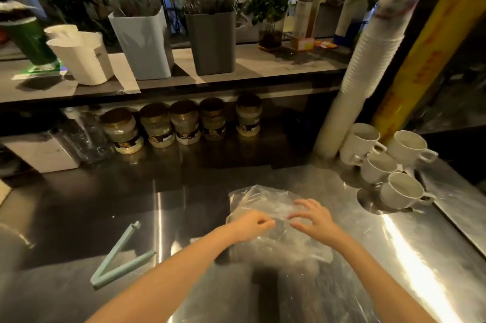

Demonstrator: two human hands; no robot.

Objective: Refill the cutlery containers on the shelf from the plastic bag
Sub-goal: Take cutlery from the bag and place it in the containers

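Stainless steel counter point(184, 217) fills the near half of the kitchen, and a long shelf point(276, 65) runs above its far edge. On that shelf stand a white container point(142, 46) and a grey container point(213, 44), side by side, both with cutlery handles showing above their rims. The plastic bag point(265, 196) lies flat on the counter, well apart from both, right in front of the person.

From where I stand, the left hand point(247, 226) has thumb and fingers drawn together, pinching a fold of film. The right hand point(315, 220) rests on the bag with fingers spread and loose, gripping nothing. It looks like they're finding the mouth. I'd say it goes best if each hand takes one layer and peels them apart gently, since thin film tears and clings. What's inside the bag I can't make out.

A pale green bag clip point(118, 259) lies open to the left.

The jars point(184, 125) under the shelf carry dark labels, and the yellow panel point(420, 65) carries red lettering; both are too blurred to read.
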